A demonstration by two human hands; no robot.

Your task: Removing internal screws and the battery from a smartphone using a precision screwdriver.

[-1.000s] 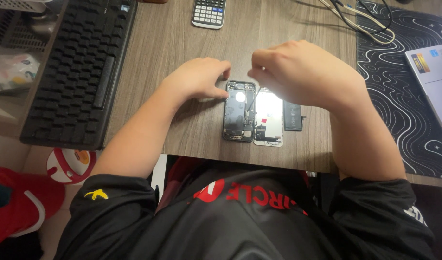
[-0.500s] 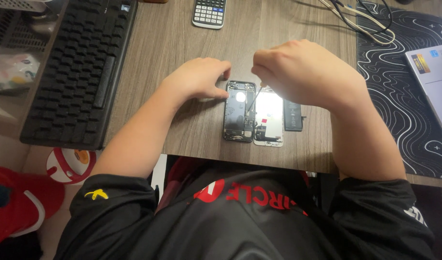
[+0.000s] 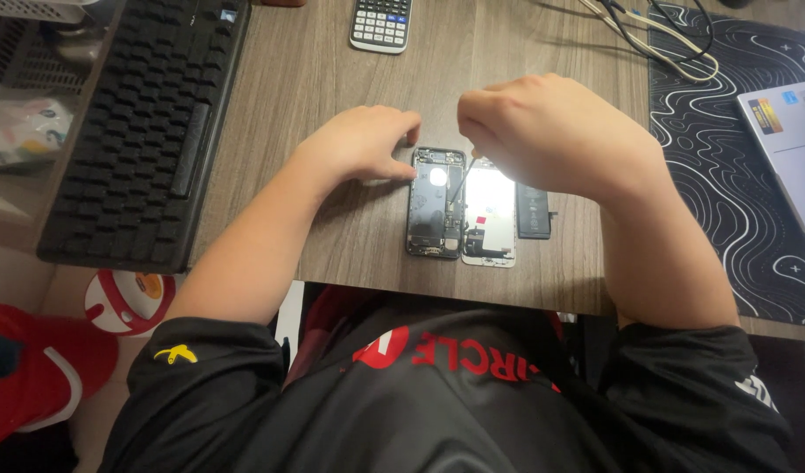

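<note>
The left hand [image 3: 363, 144] lies curled, fingertips pressing the top left corner of one opened phone body [image 3: 436, 203]. The right hand [image 3: 551, 131], at its 3 o'clock, is closed, pinching a thin tool [image 3: 459, 184] over the phone. One screen panel [image 3: 490, 215] lies alongside, one battery [image 3: 534, 212] farther toward 3 o'clock, one keyboard [image 3: 144, 123] at 9, one calculator [image 3: 380, 24] at 12

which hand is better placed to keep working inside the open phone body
Right. The right hand holds a thin tool angled down onto the open phone body; the left hand only rests against the body's upper left edge, seemingly steadying it.
</note>
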